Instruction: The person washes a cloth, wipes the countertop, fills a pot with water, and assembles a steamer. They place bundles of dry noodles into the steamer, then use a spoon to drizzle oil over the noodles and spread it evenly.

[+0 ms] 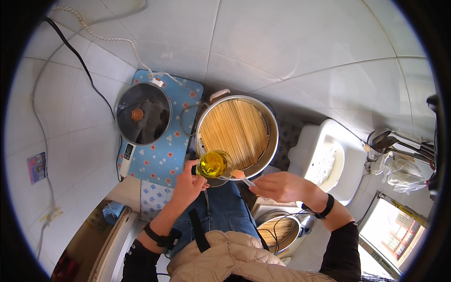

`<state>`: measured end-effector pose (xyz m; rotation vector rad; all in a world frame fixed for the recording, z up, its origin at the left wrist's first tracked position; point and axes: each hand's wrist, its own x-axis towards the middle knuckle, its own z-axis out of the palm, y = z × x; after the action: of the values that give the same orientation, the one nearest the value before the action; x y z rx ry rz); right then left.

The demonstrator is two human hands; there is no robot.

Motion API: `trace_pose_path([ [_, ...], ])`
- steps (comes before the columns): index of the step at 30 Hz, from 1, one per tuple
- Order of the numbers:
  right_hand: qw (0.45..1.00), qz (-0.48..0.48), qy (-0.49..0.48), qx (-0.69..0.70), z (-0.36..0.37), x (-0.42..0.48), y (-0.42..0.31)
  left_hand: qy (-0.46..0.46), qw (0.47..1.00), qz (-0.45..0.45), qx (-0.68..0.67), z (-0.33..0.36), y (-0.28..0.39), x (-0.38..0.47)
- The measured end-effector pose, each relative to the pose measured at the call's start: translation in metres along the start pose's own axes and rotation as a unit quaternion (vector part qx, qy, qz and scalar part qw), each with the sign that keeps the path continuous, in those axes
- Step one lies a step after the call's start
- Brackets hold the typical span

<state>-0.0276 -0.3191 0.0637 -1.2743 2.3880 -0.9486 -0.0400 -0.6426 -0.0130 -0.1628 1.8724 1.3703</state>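
In my left hand [190, 187] is a clear glass bowl of yellow oil [213, 164], held over the front left rim of a round metal steamer pot [274, 141]. A slatted wooden or bamboo mat [234, 130] lies inside that pot. My right hand [278, 187] grips the clear handle of a small brush with an orange head [238, 174]. The brush head is at the bowl's right edge; whether it touches the glass is unclear.
An electric pan with a glass lid [143, 114] stands on a blue flowered mat [176, 141] at left. To the right are a white basin [299, 151] with a white strainer [326, 165] and hanging ladles [384, 142]. A second slatted steamer [276, 231] sits lower right, crossed by black cables.
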Motion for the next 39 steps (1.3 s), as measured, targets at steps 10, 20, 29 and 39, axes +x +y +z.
trace_pose_path([
  [10,0.966,0.237,-0.048,0.095,0.028,0.034,0.146,0.040,0.997,-0.040,-0.052,-0.014,0.003,-0.007],
  [20,0.990,0.136,-0.041,-0.003,0.071,0.011,0.151,0.042,0.993,-0.054,-0.092,-0.011,-0.006,-0.012],
  [29,0.972,0.221,-0.039,0.064,0.056,0.018,0.139,0.038,0.995,-0.040,-0.086,-0.010,-0.010,-0.014],
  [39,0.974,0.199,-0.100,0.038,0.104,-0.008,0.113,0.035,0.993,-0.034,-0.107,-0.007,-0.011,-0.015],
])
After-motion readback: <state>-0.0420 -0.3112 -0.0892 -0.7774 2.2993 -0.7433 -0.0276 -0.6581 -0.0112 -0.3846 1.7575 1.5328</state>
